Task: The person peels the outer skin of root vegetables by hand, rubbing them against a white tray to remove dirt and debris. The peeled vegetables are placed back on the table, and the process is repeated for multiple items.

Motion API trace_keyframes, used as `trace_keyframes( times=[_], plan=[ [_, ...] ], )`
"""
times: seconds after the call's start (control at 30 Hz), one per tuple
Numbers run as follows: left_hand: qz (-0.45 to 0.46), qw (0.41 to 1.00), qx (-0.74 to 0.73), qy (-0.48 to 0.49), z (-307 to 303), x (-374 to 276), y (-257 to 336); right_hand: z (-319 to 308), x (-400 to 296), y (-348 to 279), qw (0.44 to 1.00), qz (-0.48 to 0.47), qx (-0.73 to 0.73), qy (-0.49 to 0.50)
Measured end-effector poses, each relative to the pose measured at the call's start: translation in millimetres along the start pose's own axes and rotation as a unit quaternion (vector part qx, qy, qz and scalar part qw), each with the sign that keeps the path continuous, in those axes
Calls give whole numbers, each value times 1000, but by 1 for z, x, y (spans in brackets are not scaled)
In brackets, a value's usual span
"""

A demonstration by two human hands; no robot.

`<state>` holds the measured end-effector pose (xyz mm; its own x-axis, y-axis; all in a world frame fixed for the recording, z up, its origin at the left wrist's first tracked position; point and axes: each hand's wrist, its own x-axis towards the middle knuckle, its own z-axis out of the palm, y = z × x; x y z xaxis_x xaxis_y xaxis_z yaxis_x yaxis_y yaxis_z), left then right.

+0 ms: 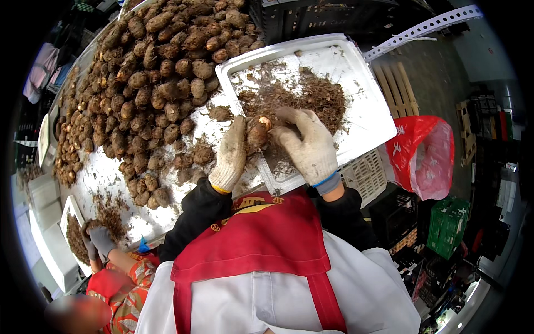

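Observation:
My left hand, in a dirty white knit glove, holds a brown taro corm whose pale cut end faces up. Just right of the corm is my right hand, also gloved, with its fingers curled and apart; whether a fingertip touches the corm is hard to tell. Both hands are over the near left part of a white foam tray. Dark fibrous peelings lie in a heap in that tray. A large pile of taro corms covers much of the table to the left, and a few hairy ones lie beside my left hand.
A co-worker's gloved hands are at the table's lower left, by another tray of peelings. Black crates stand behind the tray. At right are a red plastic bag, a white basket, a green crate and wooden pallets.

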<state>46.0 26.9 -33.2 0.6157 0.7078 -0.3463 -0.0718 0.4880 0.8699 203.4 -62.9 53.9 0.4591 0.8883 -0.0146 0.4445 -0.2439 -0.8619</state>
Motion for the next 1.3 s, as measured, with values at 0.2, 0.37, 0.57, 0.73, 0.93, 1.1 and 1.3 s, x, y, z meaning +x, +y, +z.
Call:
trace_keyframes(
  times=[0.2,0.37,0.57,0.73,0.93,1.1,1.3],
  plan=[
    [148,975,164,19,-10,-7,-27,25,4,6,987,-86,-135,20],
    [137,982,125,25,-41,18,-84,27,-9,11,977,-81,-199,-11],
    [-37,999,-34,15,8,-10,5,5,-14,31,989,-81,-117,29],
    [-83,995,-48,20,10,-15,16,-4,-4,3,975,-173,-137,-15],
    [-89,993,-66,39,1,-4,0,15,-2,18,964,-187,-173,-73],
    [-173,963,-206,-18,-5,-3,16,11,-25,43,968,-133,-201,-76],
    [-70,986,-115,95,24,-11,21,1,-9,2,982,-151,-113,7]
  ],
)
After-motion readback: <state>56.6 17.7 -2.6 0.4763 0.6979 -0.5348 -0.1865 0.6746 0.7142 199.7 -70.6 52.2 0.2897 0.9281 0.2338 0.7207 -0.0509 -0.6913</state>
